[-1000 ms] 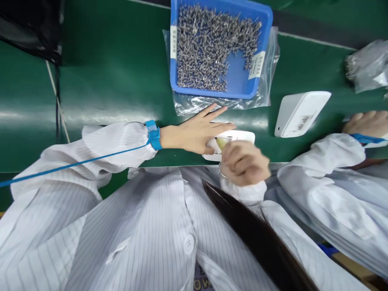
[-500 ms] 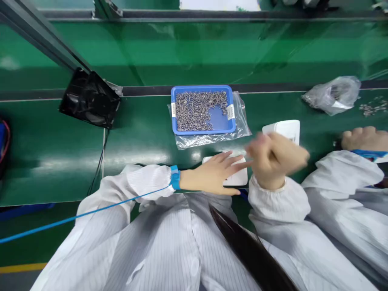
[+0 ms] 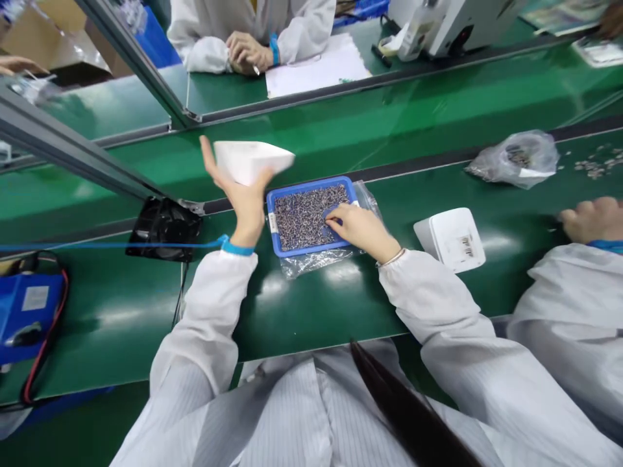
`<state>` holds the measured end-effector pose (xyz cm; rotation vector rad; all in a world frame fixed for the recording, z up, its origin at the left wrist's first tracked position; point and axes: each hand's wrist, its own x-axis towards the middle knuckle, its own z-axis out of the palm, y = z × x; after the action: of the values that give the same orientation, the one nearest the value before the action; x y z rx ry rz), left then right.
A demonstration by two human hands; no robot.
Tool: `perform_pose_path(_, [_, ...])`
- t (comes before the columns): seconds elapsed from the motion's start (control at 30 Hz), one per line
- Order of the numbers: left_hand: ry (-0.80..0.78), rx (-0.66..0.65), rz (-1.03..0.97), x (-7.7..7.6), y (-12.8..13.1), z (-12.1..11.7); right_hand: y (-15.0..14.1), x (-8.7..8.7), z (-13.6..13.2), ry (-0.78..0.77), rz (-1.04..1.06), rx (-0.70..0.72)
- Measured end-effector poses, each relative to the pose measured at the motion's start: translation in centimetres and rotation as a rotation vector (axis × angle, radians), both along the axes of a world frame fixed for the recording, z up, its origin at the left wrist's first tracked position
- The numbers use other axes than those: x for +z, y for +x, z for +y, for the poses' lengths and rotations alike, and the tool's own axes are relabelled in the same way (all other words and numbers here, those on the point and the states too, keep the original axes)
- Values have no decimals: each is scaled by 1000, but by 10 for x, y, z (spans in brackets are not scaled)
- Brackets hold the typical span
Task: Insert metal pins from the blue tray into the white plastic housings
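My left hand (image 3: 241, 194) is raised beyond the left side of the tray, its fingers and thumb around a white plastic housing (image 3: 250, 159) that is slightly blurred. A blue wristband with a cord circles that wrist. My right hand (image 3: 354, 226) reaches into the blue tray (image 3: 311, 251), thumb and fingertips pinched together at the small metal screws (image 3: 302, 217). Whatever sits between those fingertips is too small to make out. Right of the tray, another white housing (image 3: 452, 239) stands on the green bench, with small metal parts visible on its face.
Clear plastic (image 3: 316, 264) lies beneath the tray. A black fan (image 3: 163, 227) sits at the left by a metal post. Farther right are a bag of metal parts (image 3: 518, 159), loose parts (image 3: 596, 165) and a co-worker's hand (image 3: 591, 220). Another person's hands (image 3: 248, 52) rest across the bench.
My left hand has gone from lying flat over a white housing at the bench edge to holding one up. From a raised fist, my right hand has moved into the tray. The view has tilted.
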<state>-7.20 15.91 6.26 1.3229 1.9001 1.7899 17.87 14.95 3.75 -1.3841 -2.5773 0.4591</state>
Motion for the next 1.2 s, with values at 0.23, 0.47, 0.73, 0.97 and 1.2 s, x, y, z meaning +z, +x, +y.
perform_pose_path(0.23, [-250, 365, -247, -24, -62, 76, 0, -7, -2, 48, -11, -27])
perform_pose_path(0.47, [-288, -527, -215, -24, 26, 25, -7, -5, -9, 255, 62, -255])
perform_pose_path(0.73, [-634, -1084, -544, -33, 76, -8, -8, -13, -27, 379, 190, -312])
perform_pose_path(0.97, [-724, -1071, -845, -36, 66, -28, -4, -10, -43, 377, 303, -193])
perform_pose_path(1.2, [-688, -1058, -979, -38, 78, -53, 0, 6, -83, 244, 377, -387])
